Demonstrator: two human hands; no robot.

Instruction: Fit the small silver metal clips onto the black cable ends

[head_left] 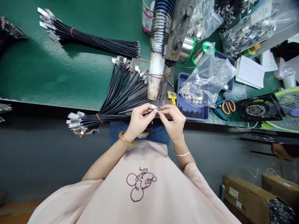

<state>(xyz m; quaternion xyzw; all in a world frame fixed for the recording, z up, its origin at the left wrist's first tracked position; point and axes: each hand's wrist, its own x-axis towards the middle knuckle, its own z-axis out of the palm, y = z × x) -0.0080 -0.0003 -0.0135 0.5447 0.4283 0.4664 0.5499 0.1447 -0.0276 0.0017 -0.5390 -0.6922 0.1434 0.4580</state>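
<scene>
The green table [70, 68] is stretching across the far side, keeping everything within the seated person's reach. On its far left a tied bundle of black cables [98, 42] is lying apart, seemingly kept separate from the working stock. A second bundle [121, 96] is fanning out just left of the hands, its banded end overhanging the near edge, probably so single strands can be drawn out. A ribbed hose [161, 28] is hanging down at the middle, with a thin metal tip [163, 87] just beyond the hands. To the right a blue tray [184, 107] is sitting by the near edge, and an open plastic bag [210, 74] is spilling metal shells [190, 93] into it, close for picking. The left hand [139, 121] is pinching one cable [146, 114] tight between thumb and fingers, steadying it. The right hand [174, 123] is closing its fingertips on a small shell [159, 109] at that cable's end, at the table's near edge, right below the tip.
</scene>
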